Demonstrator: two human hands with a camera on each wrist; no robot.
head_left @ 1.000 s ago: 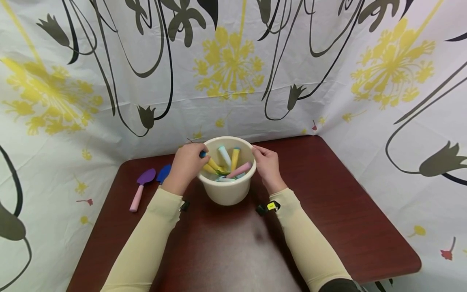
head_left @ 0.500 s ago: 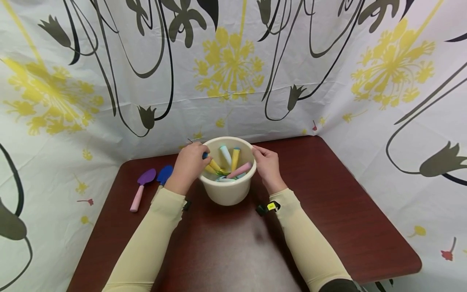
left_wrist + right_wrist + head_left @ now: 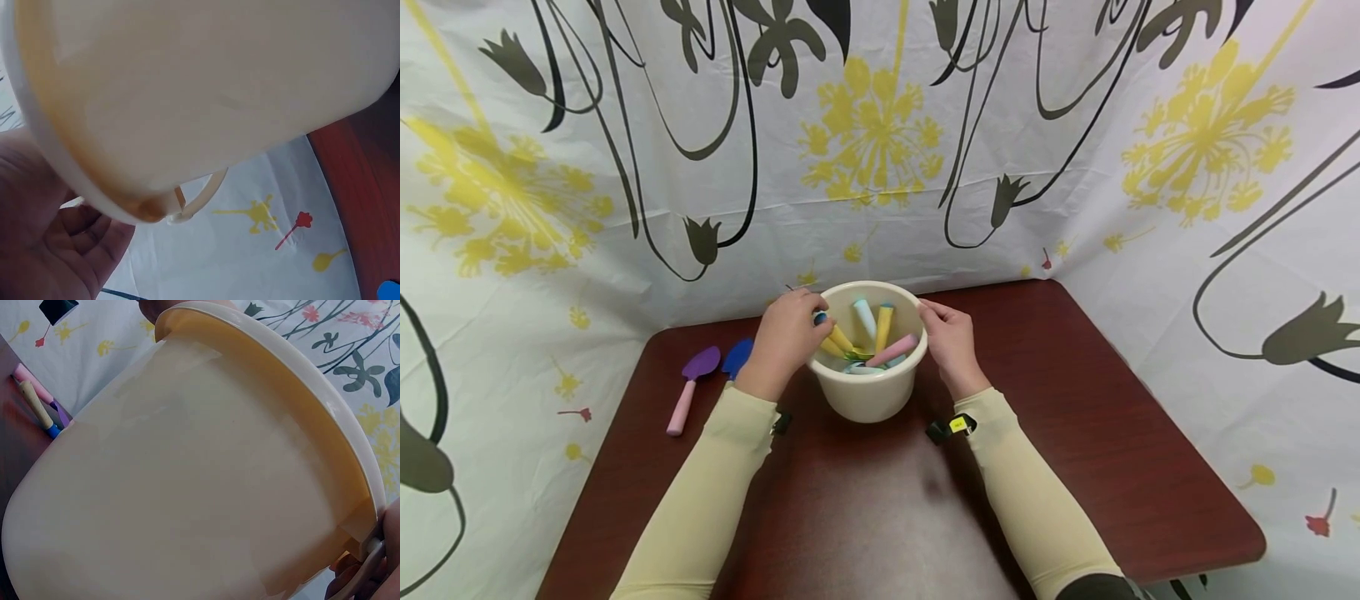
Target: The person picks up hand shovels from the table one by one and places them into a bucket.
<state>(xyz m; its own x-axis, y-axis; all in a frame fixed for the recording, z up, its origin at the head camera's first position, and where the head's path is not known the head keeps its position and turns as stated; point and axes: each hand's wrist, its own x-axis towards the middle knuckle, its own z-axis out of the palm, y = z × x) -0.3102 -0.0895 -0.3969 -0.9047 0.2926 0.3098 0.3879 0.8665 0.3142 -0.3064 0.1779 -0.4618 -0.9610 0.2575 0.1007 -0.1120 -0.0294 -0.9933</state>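
A cream plastic bucket (image 3: pixel 865 396) stands toward the back of the table, between both hands. Inside lean several tools, their handles up: a pale blue handle (image 3: pixel 865 318), a yellow one (image 3: pixel 883 327) and a pink one (image 3: pixel 895 348). My left hand (image 3: pixel 786 342) grips the bucket's left rim, the blue end of another yellow handle showing between thumb and forefinger. In the left wrist view its fingers (image 3: pixel 94 240) curl beside the rim, near the handle mount. On the right rim my right hand (image 3: pixel 951 342) pinches the edge; the bucket's handle (image 3: pixel 362 575) shows beside its fingers.
To the left on the dark red table (image 3: pixel 1075 433) lies a purple trowel (image 3: pixel 700 364) with a pink handle. Beside it a blue trowel (image 3: pixel 737 358) is partly hidden by the left arm. A patterned cloth (image 3: pixel 880 242) hangs right behind the table.
My left hand shifts slightly at the left rim, covering and uncovering part of the blue trowel. The bucket and my right hand stay almost still.
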